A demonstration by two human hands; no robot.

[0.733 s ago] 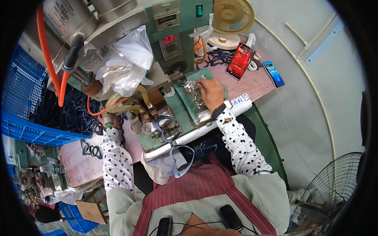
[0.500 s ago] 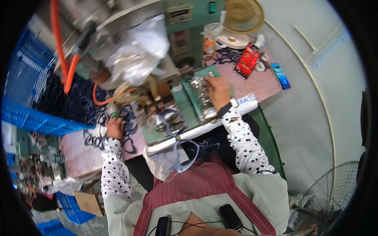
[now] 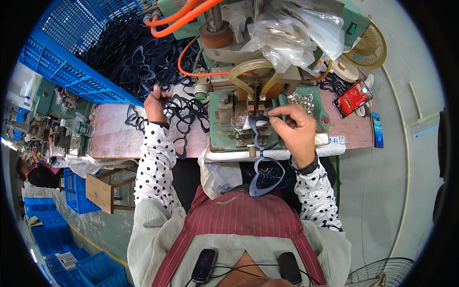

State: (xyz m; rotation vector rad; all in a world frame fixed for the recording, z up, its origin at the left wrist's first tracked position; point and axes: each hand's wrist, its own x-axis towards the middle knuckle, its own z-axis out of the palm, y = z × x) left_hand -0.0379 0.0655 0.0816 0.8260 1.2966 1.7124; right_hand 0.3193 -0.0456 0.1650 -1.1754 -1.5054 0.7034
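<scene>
My right hand [image 3: 297, 133] is at the press machine's working head, thumb and forefinger pinched together. Whatever lies between those fingertips is too small to make out. Just beside them, a blue heart-shaped glasses frame [image 3: 257, 178] sits with its upper end under the machine head [image 3: 256, 107] and its lower lens hanging past the table edge over my apron. My left hand [image 3: 157, 106] is raised above the table's left part, its fingers loosely bent and apart, with nothing visible in them. Dark blue glasses frames [image 3: 184, 112] lie beside it.
A blue crate [image 3: 79, 71] heaped with dark frames stands at the left. Small metal parts [image 3: 302, 101] fill a green tray right of the machine head. Orange hoses [image 3: 186, 19] and plastic bags [image 3: 296, 38] hang above. Phones [image 3: 354, 99] and a fan [image 3: 367, 45] are at the right.
My right hand has gone from the tray of metal parts to the machine head. My left hand has risen from the frames on the table towards the crate. The view has turned.
</scene>
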